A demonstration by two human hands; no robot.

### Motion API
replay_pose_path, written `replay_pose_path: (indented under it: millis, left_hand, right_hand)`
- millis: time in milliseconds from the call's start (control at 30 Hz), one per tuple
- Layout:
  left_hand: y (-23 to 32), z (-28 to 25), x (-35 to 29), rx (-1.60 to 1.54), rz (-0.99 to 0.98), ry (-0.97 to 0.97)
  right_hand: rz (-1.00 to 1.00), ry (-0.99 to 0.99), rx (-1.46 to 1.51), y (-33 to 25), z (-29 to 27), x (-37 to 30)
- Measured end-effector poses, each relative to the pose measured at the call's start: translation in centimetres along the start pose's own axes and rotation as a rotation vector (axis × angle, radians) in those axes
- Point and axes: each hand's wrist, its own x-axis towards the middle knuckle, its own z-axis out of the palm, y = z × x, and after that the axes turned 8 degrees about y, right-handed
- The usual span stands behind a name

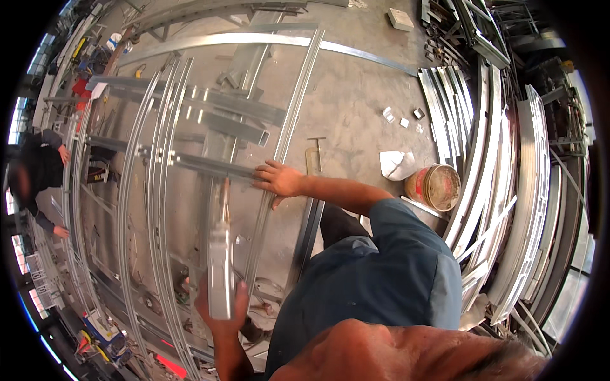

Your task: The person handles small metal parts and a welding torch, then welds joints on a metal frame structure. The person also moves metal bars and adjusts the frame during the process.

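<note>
My left hand (222, 308) is wrapped around a silver, box-bodied tool (221, 273) with a narrow copper-coloured tip. The tip points away from me and ends close to a metal crossbar (213, 166); I cannot tell whether they touch. My right hand (279, 180) lies palm down, fingers spread, over the spot where that crossbar meets a long galvanized rail (293, 120). Several more parallel rails (160, 140) run to the left, joined by the crossbar into a frame. A short square tube (244, 130) with an open end sits just beyond the crossbar.
Another person's hand (64, 154) is near the frame's far-left rail. A clamp (314, 159) stands past my right hand. To the right are a dirty bucket (438, 187), white paper (396, 165) and stacked metal profiles (489, 159). A long strip (254, 39) crosses the far side.
</note>
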Motion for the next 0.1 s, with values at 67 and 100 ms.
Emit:
replay_pose_path:
  millis: [67,100]
  left_hand:
    - [3.7,3.9,8.9,-0.071,0.056,0.012]
    - [4.7,5.5,12.4,-0.048,0.047,-0.038]
  right_hand:
    - [0.075,-0.034,-0.063,3.9,-1.9,-0.4]
    - [0.122,-0.05,-0.072,5.8,-3.1,-0.8]
